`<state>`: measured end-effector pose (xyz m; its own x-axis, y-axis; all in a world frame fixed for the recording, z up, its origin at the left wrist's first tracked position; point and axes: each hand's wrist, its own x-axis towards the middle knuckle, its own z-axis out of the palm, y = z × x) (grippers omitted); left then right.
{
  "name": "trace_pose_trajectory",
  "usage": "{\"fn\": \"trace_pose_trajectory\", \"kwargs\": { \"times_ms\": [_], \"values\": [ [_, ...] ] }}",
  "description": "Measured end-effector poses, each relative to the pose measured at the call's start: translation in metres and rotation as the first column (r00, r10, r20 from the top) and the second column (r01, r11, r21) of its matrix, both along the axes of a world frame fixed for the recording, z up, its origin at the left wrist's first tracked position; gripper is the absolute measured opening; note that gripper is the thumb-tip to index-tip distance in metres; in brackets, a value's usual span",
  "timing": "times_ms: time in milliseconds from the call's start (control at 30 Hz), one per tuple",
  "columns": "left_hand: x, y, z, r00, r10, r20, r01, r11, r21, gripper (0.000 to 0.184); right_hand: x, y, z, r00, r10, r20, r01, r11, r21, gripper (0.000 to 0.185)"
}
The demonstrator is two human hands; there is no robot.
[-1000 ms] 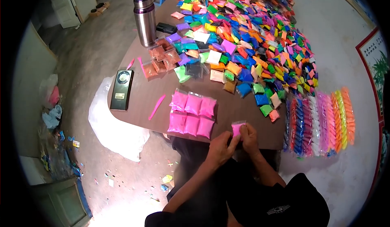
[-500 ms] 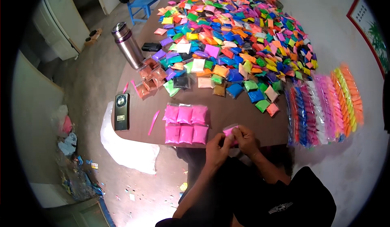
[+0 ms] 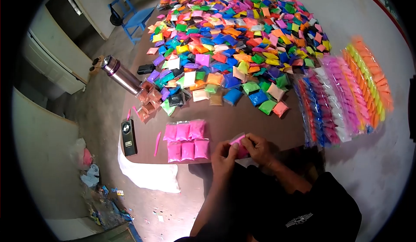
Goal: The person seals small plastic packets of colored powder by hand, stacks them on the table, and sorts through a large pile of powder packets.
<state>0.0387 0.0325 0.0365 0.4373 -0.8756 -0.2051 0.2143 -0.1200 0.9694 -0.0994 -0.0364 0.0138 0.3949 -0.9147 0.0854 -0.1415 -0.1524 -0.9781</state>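
Note:
Both hands are at the table's front edge, pinching one small pink packet (image 3: 242, 151) between them. My left hand (image 3: 224, 155) grips its left side, with the thumb on its face. The fingers of my right hand (image 3: 256, 149) are closed on the packet's top right edge. Just left of my hands, several pink packets (image 3: 187, 150) lie flat in two rows. A pink plastic stick (image 3: 157, 143) lies left of them. Beyond, a large heap of multicoloured packets (image 3: 234, 38) covers the table (image 3: 234, 116).
A black phone (image 3: 128, 138) lies at the table's left edge. Behind it are reddish-brown packets (image 3: 149, 99), a steel flask (image 3: 121, 75) and a black case (image 3: 146, 69). Long strips of coloured packets (image 3: 342, 95) lie at the right. A blue chair (image 3: 138, 19) stands beyond, and a white bag (image 3: 149, 175) hangs below.
The view has turned, so the table and its contents appear shifted and tilted. Both hands remain on the pink packet, its visible part now more slanted between my fingers.

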Motion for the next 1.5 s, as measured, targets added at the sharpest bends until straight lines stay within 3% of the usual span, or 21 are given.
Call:
{"fn": "trace_pose_trajectory", "kwargs": {
  "times_ms": [33,133,267,367,433,600,667,733,767,967,1133,1233,1433,1500],
  "values": [
    [0.001,0.000,0.007,0.993,0.011,-0.117,-0.007,1.000,0.029,0.018,-0.003,-0.001,0.002,1.000,0.020,-0.020,-0.019,1.000,0.004,0.020],
    [0.005,-0.001,-0.002,0.983,-0.082,-0.164,0.083,0.997,0.001,0.019,-0.010,-0.006,0.006,0.991,0.121,-0.058,-0.119,0.992,0.034,0.018],
    [0.004,-0.004,-0.009,0.998,-0.064,-0.014,0.063,0.997,-0.032,0.019,-0.010,-0.007,0.016,0.993,0.109,-0.042,-0.107,0.994,0.036,0.021],
    [0.001,-0.009,-0.003,0.991,0.116,-0.073,-0.118,0.993,-0.029,0.019,-0.013,-0.006,0.018,0.987,0.157,-0.033,-0.150,0.975,0.164,0.022],
    [0.001,-0.010,-0.004,0.993,0.096,-0.063,-0.096,0.995,0.006,0.019,-0.015,-0.008,0.005,0.992,0.122,-0.032,-0.119,0.989,0.091,0.027],
    [-0.002,-0.015,-0.002,0.997,0.054,0.053,-0.055,0.998,0.020,0.019,-0.021,-0.014,-0.001,0.981,0.195,0.012,-0.194,0.968,0.156,0.027],
    [0.004,-0.013,0.004,0.995,-0.092,-0.030,0.094,0.993,0.071,0.018,-0.023,-0.017,0.009,0.970,0.241,-0.021,-0.235,0.960,0.156,0.026],
    [0.007,-0.013,0.007,0.992,-0.086,-0.094,0.092,0.994,0.064,0.016,-0.022,-0.018,0.026,0.956,0.266,-0.127,-0.245,0.956,0.161,0.025],
    [0.006,-0.012,0.007,0.985,-0.074,-0.155,0.083,0.995,0.052,0.015,-0.020,-0.017,0.032,0.957,0.261,-0.128,-0.238,0.957,0.166,0.025],
    [-0.002,-0.010,-0.006,0.988,0.043,-0.149,-0.047,0.999,-0.020,0.014,-0.014,-0.014,0.028,0.977,0.176,-0.121,-0.157,0.976,0.149,0.024],
    [-0.002,-0.011,0.009,0.992,-0.040,-0.118,0.041,0.999,0.012,0.015,-0.014,-0.015,0.000,0.995,0.103,0.009,-0.103,0.993,0.058,0.021],
    [0.002,-0.010,0.010,0.989,-0.078,-0.123,0.083,0.996,0.040,0.015,-0.011,-0.013,-0.003,0.992,0.079,0.103,-0.089,0.991,0.098,0.021],
    [-0.003,-0.008,0.002,0.994,-0.011,-0.112,0.004,0.998,-0.063,0.017,-0.006,-0.012,0.018,0.993,0.075,-0.089,-0.072,0.997,0.037,0.024],
    [-0.002,-0.005,-0.003,0.995,-0.002,-0.102,-0.005,0.998,-0.066,0.017,-0.007,-0.013,0.017,0.993,0.088,-0.075,-0.083,0.995,0.060,0.025]
  ]
}}
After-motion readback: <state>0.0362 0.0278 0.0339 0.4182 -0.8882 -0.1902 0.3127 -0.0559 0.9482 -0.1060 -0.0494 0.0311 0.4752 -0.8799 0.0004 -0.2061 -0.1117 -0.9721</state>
